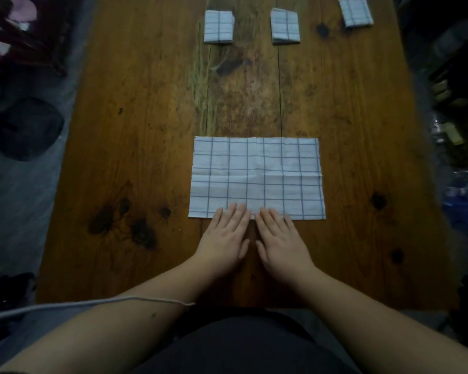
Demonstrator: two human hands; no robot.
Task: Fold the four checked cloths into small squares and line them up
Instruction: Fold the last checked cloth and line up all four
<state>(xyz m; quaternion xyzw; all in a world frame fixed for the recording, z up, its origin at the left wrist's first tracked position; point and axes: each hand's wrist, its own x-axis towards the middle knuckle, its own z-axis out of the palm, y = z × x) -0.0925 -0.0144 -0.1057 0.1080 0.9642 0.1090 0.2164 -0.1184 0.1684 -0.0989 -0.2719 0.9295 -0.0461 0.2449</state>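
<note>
The unfolded cloth (256,178) lies flat on the wooden surface (135,147) directly ahead of both hands, its long axis running left to right across the person's front. The left hand (225,234) and right hand (281,236) lie side by side, fingers straight and holding nothing, fingertips on the near edge at its middle, neither nearer. Three folded squares (218,27) sit in a row at the far edge; dim clutter lies around.
</note>
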